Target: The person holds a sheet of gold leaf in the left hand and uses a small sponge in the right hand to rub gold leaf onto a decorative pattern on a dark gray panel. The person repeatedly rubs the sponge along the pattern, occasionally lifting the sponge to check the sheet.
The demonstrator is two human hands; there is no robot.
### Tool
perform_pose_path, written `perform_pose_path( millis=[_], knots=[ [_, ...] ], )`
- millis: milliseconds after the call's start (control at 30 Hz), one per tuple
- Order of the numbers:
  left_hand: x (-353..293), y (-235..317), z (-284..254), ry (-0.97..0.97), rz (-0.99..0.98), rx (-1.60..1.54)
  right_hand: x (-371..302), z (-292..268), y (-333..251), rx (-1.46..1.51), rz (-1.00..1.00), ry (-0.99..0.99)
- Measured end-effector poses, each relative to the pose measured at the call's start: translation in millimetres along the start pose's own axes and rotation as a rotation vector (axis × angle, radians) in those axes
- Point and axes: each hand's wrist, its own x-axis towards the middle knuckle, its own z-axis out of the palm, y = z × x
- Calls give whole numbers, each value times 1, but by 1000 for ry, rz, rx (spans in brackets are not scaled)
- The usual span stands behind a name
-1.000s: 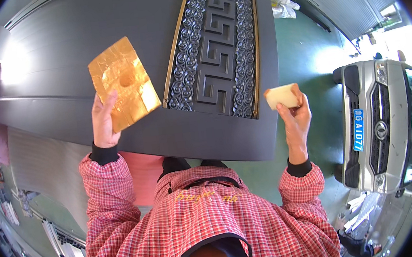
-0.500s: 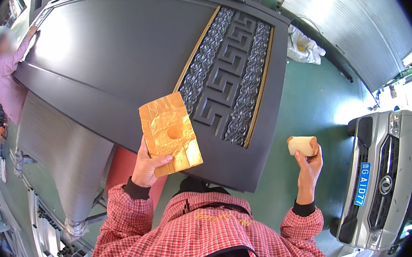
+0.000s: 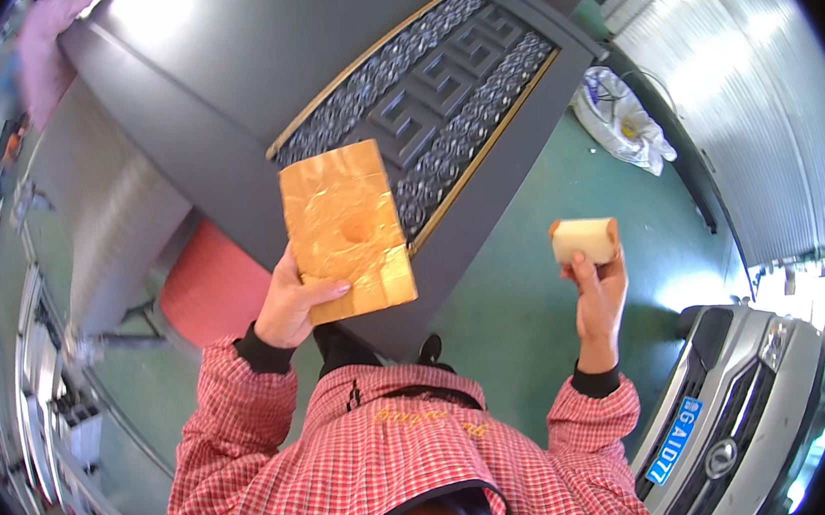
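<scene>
The likeliest mishap is a slip. The left hand (image 3: 289, 306) pinches the gold sheet (image 3: 349, 229) only at its lower left, thumb on the face and the other fingers mostly hidden behind, so the upper part could tip or flex. If the wrinkled gold face is wet or loose, which cannot be told, it could mark the thumb or the dark panel (image 3: 225, 96). The right hand (image 3: 600, 298) grips a small pale block (image 3: 587, 239) from below; a loosened grip could drop it on the green floor (image 3: 498, 309), where it might pick up grit.

The sheet stands above the left hand, in front of the panel's near corner and covering part of the raised pattern (image 3: 445, 83); whether they touch cannot be told. The block sits atop the right hand's fingers, out past the panel's right edge, well apart from the sheet.
</scene>
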Motion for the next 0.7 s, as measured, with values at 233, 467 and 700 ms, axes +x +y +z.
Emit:
perform_pose_path(
  millis=[233, 467, 700],
  knots=[
    [-24, -50, 61, 97, 130, -82, 40, 25, -40, -81, -139, -537],
    [-22, -47, 80, 155, 288, -67, 54, 96, -52, -488, -555, -879],
    [-18, -44, 84, 252, 320, -71, 74, 137, -54, -584, -860, -1178]
  ],
)
